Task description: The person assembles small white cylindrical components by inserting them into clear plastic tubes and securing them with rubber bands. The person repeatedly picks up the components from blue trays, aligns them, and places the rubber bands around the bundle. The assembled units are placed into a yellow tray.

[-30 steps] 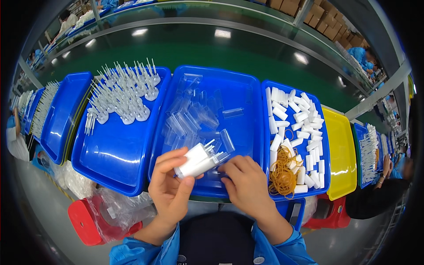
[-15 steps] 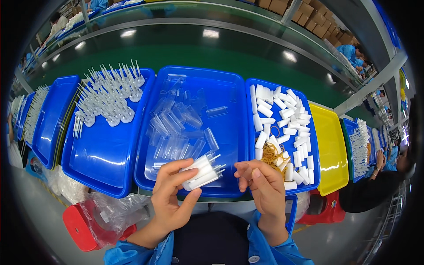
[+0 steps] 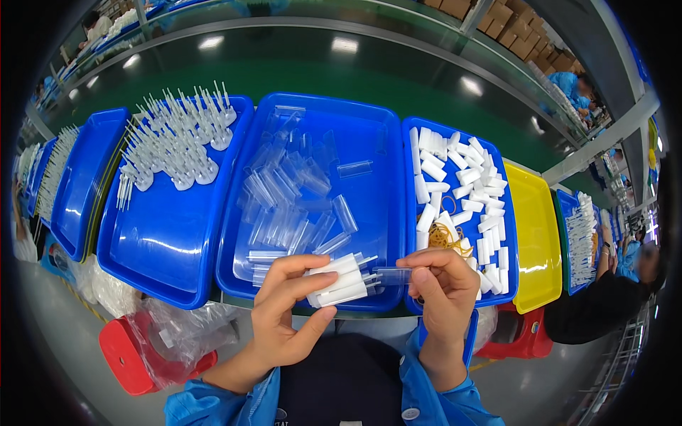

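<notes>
My left hand [image 3: 284, 316] is closed around a small bundle of white cylinders [image 3: 339, 282] with thin pale rods sticking out on the right. Pinched in the fingers of my right hand [image 3: 446, 295] is a clear plastic tube [image 3: 393, 276]. Its left end meets or overlaps the rod tips; whether a rod is inside it I cannot tell. Both hands are over the near edge of the middle blue tray [image 3: 376, 213], where many loose clear tubes [image 3: 273, 192] lie.
The right blue tray holds white cylinders [image 3: 465, 174] and tan rubber bands [image 3: 446, 234]. Rods on pale bases [image 3: 181, 153] stand in the left blue tray [image 3: 153, 248]. Beyond are a yellow tray [image 3: 533, 241] and a green belt [image 3: 284, 64]. A red stool [image 3: 128, 358] is below left.
My right hand has shifted right, and a clear tube now shows between its fingers and the rods. The left hand with its bundle has moved slightly right.
</notes>
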`<state>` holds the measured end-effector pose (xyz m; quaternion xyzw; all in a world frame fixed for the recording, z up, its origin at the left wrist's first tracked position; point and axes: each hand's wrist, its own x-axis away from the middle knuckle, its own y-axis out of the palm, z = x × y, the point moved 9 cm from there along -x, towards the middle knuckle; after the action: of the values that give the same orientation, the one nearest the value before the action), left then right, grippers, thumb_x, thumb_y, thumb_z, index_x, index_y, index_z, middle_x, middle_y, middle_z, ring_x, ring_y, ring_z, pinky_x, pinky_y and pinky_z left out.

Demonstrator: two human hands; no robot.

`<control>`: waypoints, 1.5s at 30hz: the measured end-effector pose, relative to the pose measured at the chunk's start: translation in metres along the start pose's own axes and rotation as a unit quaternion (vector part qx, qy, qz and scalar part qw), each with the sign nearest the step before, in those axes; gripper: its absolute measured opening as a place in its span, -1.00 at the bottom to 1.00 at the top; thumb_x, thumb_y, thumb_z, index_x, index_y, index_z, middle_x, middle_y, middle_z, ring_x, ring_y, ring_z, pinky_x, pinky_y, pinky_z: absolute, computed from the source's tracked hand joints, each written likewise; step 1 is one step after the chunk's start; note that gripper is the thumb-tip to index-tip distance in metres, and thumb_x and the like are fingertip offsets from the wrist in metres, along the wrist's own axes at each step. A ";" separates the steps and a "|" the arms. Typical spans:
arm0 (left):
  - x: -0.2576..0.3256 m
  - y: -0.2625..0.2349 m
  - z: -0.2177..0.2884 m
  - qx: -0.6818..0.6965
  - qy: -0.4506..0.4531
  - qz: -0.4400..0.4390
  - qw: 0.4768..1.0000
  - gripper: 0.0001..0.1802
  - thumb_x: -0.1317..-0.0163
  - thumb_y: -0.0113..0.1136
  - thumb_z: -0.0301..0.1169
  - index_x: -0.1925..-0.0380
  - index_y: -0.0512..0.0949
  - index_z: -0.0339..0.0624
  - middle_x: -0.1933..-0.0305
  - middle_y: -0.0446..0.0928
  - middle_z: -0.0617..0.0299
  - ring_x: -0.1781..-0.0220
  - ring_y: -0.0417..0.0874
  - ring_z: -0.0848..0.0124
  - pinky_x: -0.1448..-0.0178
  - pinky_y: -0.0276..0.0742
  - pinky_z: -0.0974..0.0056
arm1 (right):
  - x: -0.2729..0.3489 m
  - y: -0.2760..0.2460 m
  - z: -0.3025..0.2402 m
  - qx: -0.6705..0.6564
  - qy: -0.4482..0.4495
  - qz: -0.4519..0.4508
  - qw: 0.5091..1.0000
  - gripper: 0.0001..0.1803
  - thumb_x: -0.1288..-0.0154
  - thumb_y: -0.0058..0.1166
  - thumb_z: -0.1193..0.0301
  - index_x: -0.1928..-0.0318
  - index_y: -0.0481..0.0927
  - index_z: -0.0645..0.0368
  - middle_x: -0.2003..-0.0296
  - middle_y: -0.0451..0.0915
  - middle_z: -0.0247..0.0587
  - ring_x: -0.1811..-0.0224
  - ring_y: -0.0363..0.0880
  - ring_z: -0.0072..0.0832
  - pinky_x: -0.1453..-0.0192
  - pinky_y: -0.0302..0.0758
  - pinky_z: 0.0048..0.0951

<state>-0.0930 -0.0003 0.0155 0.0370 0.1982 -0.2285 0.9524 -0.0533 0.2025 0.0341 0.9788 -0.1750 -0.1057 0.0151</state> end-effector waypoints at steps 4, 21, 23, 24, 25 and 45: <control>-0.003 0.000 0.004 -0.012 0.020 0.018 1.000 -0.61 -0.10 0.31 -0.60 0.01 0.57 -0.38 -0.17 0.40 -0.09 -0.12 0.52 0.20 -0.14 0.49 0.22 | -0.001 0.001 -0.005 0.007 -0.003 -0.013 1.000 -0.89 -0.28 0.14 0.61 0.20 0.63 0.38 0.29 0.63 -0.17 0.43 0.49 -0.68 0.37 0.40 -0.69; -0.003 0.003 0.004 -0.041 0.033 -0.015 0.998 -0.65 -0.11 0.30 -0.60 0.04 0.59 -0.38 -0.17 0.37 -0.10 -0.16 0.52 0.16 -0.13 0.56 0.20 | 0.008 0.007 -0.012 0.036 0.018 -0.005 0.999 -0.89 -0.23 0.15 0.65 0.22 0.63 0.40 0.32 0.61 -0.12 0.46 0.57 -0.61 0.38 0.48 -0.68; -0.004 0.004 0.007 -0.061 0.035 -0.025 0.997 -0.66 -0.09 0.31 -0.62 0.07 0.61 -0.36 -0.17 0.37 -0.10 -0.14 0.54 0.14 -0.14 0.55 0.20 | 0.010 0.006 -0.007 0.026 0.018 0.001 0.999 -0.89 -0.25 0.13 0.65 0.22 0.63 0.40 0.31 0.61 -0.11 0.45 0.57 -0.62 0.38 0.50 -0.67; -0.004 0.004 0.009 -0.066 0.037 -0.026 0.997 -0.66 -0.08 0.31 -0.63 0.08 0.62 -0.34 -0.16 0.38 -0.10 -0.13 0.54 0.14 -0.13 0.56 0.20 | 0.011 0.006 -0.005 0.021 0.017 0.004 1.000 -0.90 -0.26 0.13 0.65 0.21 0.62 0.40 0.31 0.61 -0.11 0.45 0.58 -0.62 0.37 0.51 -0.67; -0.005 0.004 0.010 -0.071 0.038 -0.027 0.996 -0.67 -0.07 0.31 -0.64 0.10 0.63 -0.33 -0.15 0.38 -0.09 -0.12 0.55 0.13 -0.12 0.57 0.21 | 0.012 0.006 -0.003 0.023 0.018 0.007 1.000 -0.89 -0.27 0.13 0.61 0.21 0.61 0.41 0.30 0.62 -0.08 0.46 0.57 -0.61 0.37 0.51 -0.65; -0.004 0.012 0.031 -0.246 0.159 0.099 0.951 -0.49 0.10 0.44 -0.66 0.03 0.60 -0.39 0.02 0.60 -0.11 0.08 0.69 0.11 0.07 0.67 0.25 | 0.019 0.045 -0.017 0.343 -0.146 0.031 0.927 -0.02 0.25 0.60 0.21 -0.17 0.29 0.27 -0.05 0.29 0.00 -0.14 0.31 -0.16 -0.18 0.32 -0.17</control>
<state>-0.0800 0.0072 0.0459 -0.1428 0.3924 -0.0687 0.9061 -0.0477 0.1532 0.0494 0.8919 -0.2315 -0.1801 -0.3443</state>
